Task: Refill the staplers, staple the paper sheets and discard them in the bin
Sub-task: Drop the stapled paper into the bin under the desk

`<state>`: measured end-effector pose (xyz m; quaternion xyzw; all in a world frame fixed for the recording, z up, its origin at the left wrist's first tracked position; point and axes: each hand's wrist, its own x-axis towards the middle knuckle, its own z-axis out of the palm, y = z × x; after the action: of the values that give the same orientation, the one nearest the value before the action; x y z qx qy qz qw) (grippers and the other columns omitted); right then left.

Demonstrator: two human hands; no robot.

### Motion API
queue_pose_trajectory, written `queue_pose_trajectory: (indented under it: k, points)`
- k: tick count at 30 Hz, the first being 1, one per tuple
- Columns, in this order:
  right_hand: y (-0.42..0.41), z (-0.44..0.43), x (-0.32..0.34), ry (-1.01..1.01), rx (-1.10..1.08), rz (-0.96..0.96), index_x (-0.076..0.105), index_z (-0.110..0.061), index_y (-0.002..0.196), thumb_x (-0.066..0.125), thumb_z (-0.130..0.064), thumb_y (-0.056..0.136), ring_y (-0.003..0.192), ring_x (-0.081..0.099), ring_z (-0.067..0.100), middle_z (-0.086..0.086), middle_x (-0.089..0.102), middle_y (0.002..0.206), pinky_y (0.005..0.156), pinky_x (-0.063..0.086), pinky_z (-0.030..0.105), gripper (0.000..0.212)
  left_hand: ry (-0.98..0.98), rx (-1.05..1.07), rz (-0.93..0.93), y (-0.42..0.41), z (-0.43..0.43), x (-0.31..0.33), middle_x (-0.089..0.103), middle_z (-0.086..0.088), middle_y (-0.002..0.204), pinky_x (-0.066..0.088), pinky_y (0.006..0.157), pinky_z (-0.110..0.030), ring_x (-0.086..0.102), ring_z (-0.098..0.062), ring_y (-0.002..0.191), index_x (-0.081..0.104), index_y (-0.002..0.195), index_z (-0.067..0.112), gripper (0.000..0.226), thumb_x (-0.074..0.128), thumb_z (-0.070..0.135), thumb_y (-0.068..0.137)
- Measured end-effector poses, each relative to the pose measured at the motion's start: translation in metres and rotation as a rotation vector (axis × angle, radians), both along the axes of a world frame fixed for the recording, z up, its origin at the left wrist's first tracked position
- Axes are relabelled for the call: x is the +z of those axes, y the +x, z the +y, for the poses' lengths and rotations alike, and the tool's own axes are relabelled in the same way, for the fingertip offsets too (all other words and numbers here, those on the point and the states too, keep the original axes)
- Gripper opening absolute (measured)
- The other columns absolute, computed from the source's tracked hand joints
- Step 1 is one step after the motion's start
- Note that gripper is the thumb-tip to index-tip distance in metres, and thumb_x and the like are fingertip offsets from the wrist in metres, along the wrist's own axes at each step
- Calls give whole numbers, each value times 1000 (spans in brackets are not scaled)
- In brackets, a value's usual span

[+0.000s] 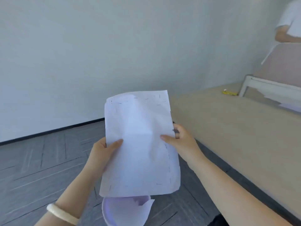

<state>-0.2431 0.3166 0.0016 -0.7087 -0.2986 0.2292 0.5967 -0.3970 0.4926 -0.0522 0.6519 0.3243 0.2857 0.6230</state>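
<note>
Both hands up in front, holding a stack of stapled paper sheets (140, 144) over the floor (40, 160). Left hand (104, 150) clamped on the stack's left edge, thumb on the front face, fingers hidden behind. Right hand (179, 137) clamped on the right edge, thumb pressing the front approx mid-height, other fingers curled behind; something dark shows betw. those fingers, can't tell what. Sheets held roughly upright, slightly tilted, w/ short dark staple marks along the top, right side and bottom edges; top corners not quite aligned, so several layers show. A light bangle (63, 214) sits on the left wrist. Directly below the stack's bottom edge is a pale lavender bin (110, 211), rim partly visible, w/ white paper (143, 211) already sticking out of it; the held stack hides most of the opening and looks just above it, contact unclear. To the right, a light wood surface (228, 128) runs back toward the wall (97, 54); a small yellow item (228, 92) lies far back on it, too small to identify, near a white frame (260, 84). More loose sheets (286, 105) lie at the far right edge. Another person's sleeve and arm (288, 26) show top right.
</note>
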Motion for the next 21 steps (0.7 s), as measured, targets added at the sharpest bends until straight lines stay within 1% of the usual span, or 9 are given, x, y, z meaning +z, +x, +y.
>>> queue_pose_trajectory:
  k: [2,4,6,9,10,13,15,18,21]
  points:
    - [-5,27,-44,-118,-16,16,52,-21,90,67,-12,80,76,64,10,1,65,92,60,51,20,20,45,19,154,-11,20,-32,72,-1,83,54,59,-29,69,-21,71,66,86,15,8,64,22,84]
    - [-9,47,-89,-282,-17,29,47,-18,81,64,-9,79,66,56,10,0,58,82,54,43,22,19,77,3,347,-20,35,-71,70,-3,86,53,69,-35,66,-26,79,65,84,18,5,61,22,84]
    - [-14,60,-131,-429,-9,98,43,-17,77,62,-9,79,64,51,10,0,53,78,52,39,24,21,56,-40,507,-28,40,-113,70,-8,94,51,80,-40,64,-29,88,65,93,17,18,62,27,78]
    - [-24,59,-176,-598,57,316,53,-12,77,63,-10,81,71,56,17,8,58,90,65,51,36,11,-81,-83,659,-37,38,-168,67,-11,104,48,77,-34,61,-29,92,61,103,16,27,60,28,78]
    - [-28,55,-186,-662,99,377,59,-8,85,63,-9,82,71,57,17,12,60,96,65,49,33,5,-126,-109,721,-39,38,-187,66,-12,107,47,76,-34,60,-28,92,60,109,13,29,57,23,81]
    - [-29,46,-218,-817,160,365,44,2,127,61,-5,82,93,54,23,18,55,124,75,49,31,48,-250,-158,863,-40,35,-227,64,-15,108,54,73,-36,62,-30,91,50,123,7,46,50,11,78]
    - [-29,44,-233,-862,158,341,39,0,130,58,-1,82,104,55,29,18,52,126,88,49,37,51,-321,-127,881,-36,30,-240,59,-18,112,51,73,-38,60,-31,90,38,132,5,54,50,7,79]
    - [-27,43,-250,-818,115,513,41,-10,129,55,-2,85,80,57,22,11,52,109,63,54,30,47,-448,-48,846,-27,27,-250,48,-23,124,46,83,-44,53,-36,103,25,139,0,62,55,3,85]
    - [-21,41,-261,-765,78,620,38,-12,133,56,-12,89,95,56,24,7,47,112,67,56,31,48,-512,85,826,-24,38,-261,40,-26,136,48,91,-53,50,-42,114,19,143,2,70,57,6,85]
